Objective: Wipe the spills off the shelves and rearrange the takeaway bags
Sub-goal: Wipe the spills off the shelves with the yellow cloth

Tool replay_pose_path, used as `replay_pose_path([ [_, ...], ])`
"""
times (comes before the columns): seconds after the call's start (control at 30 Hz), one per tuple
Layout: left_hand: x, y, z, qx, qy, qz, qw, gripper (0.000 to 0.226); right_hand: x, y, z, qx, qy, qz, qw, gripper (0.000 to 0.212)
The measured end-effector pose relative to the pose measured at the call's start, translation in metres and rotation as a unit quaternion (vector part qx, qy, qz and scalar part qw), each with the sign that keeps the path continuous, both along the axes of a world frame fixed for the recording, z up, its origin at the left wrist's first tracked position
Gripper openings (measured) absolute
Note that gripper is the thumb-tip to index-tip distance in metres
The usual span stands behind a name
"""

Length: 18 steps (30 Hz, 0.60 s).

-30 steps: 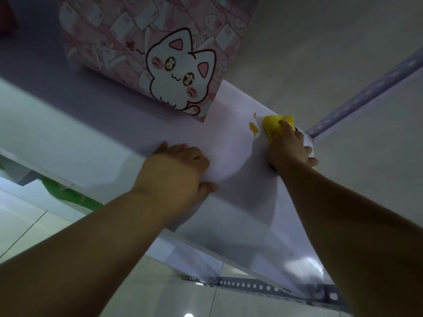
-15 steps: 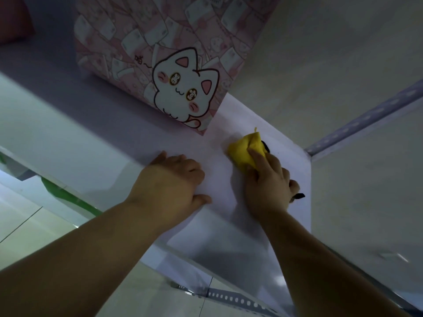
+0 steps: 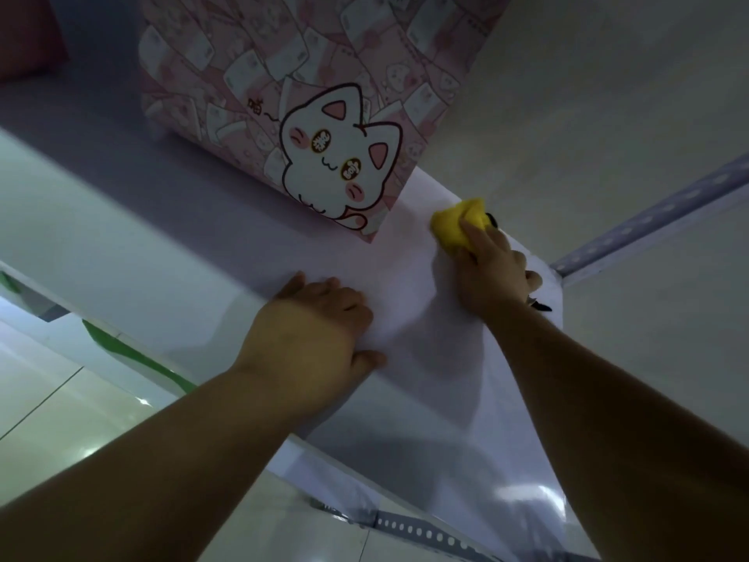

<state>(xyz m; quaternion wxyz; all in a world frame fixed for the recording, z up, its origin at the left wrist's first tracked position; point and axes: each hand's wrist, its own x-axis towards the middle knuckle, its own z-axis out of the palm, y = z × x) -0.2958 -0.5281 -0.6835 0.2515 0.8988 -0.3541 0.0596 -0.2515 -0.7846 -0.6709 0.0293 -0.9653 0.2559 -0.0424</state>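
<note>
A pink takeaway bag point(image 3: 308, 115) printed with a white cartoon cat stands upright on the pale shelf point(image 3: 194, 245). Just right of the bag's lower corner, my right hand point(image 3: 492, 269) presses a bunched yellow cloth point(image 3: 456, 227) onto the shelf surface. My left hand point(image 3: 312, 342) grips the shelf's front edge, fingers flat on top and thumb under the lip. No spill shows on the bare shelf around the cloth.
A perforated metal upright point(image 3: 648, 221) runs along the shelf's right end, and a slotted rail point(image 3: 421, 533) shows below. A lower shelf edge with a green stripe point(image 3: 138, 358) lies at left above the tiled floor point(image 3: 60, 419). A red object point(image 3: 28, 34) sits top left.
The yellow spots seen beside the cloth a second ago are gone. My right hand swept the cloth leftward and towards me, then back out towards the bag's corner. My left hand stayed put.
</note>
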Motion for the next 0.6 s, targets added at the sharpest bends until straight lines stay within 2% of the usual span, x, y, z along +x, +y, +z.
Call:
replay_pose_path([
  [0.1,-0.001,-0.001,0.000,-0.010,-0.006,-0.002,1.000,0.040,-0.038,0.016,-0.008,-0.024,-0.050,0.130,0.990,0.045],
  [0.17,0.001,-0.001,-0.001,-0.012,-0.014,-0.002,1.000,0.040,-0.051,0.019,-0.012,-0.036,-0.058,0.156,0.985,0.046],
  [0.23,0.003,-0.001,-0.001,-0.010,-0.022,-0.002,1.000,0.040,-0.041,0.010,-0.008,-0.038,-0.030,0.105,0.993,0.048],
  [0.3,0.005,-0.001,-0.002,-0.011,-0.024,-0.005,1.000,0.039,-0.016,-0.002,0.001,0.019,0.012,-0.033,0.999,0.052],
  [0.37,0.005,-0.001,0.000,-0.009,-0.027,-0.002,1.000,0.042,0.000,-0.005,0.007,0.084,0.013,-0.135,0.987,0.050],
  [0.43,0.005,0.000,0.000,-0.009,-0.034,0.000,0.999,0.040,-0.004,0.006,0.003,0.051,0.000,-0.123,0.991,0.051],
  [0.53,0.005,0.000,-0.001,-0.008,-0.051,-0.002,0.999,0.037,-0.037,0.017,-0.009,-0.025,-0.018,-0.021,0.999,0.053],
  [0.6,0.007,-0.001,0.000,0.004,-0.053,-0.015,0.998,0.038,-0.054,0.015,-0.010,-0.045,-0.010,0.009,0.999,0.052],
])
